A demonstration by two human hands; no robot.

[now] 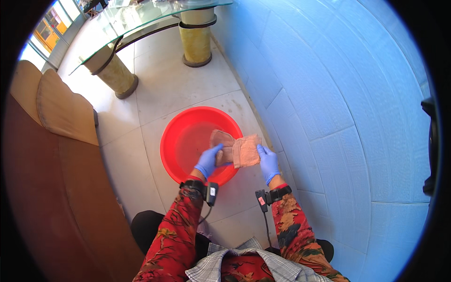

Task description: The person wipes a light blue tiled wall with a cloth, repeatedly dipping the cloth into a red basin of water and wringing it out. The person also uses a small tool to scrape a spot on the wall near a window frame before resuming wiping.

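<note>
A folded pinkish-orange cloth (247,151) is stretched between my two hands, over the right side of a red plastic basin (171,165). My left hand (210,160), in a blue disposable glove, grips the cloth's darker left part, with the thumb on top. At the cloth's right edge, my right hand (268,163) pinches it between thumb and fingers, also gloved in blue. The lighter part of the cloth hangs past the basin's rim. The basin stands on the floor and appears to hold some water.
A blue panelled wall (338,116) rises close on the right. To the left is a brown sofa (67,105). Beyond the basin, a glass-topped table (141,24) stands on thick cylindrical legs (196,44). Cabled devices (261,201) are strapped to both wrists. Pale tiles (183,84) cover the floor.
</note>
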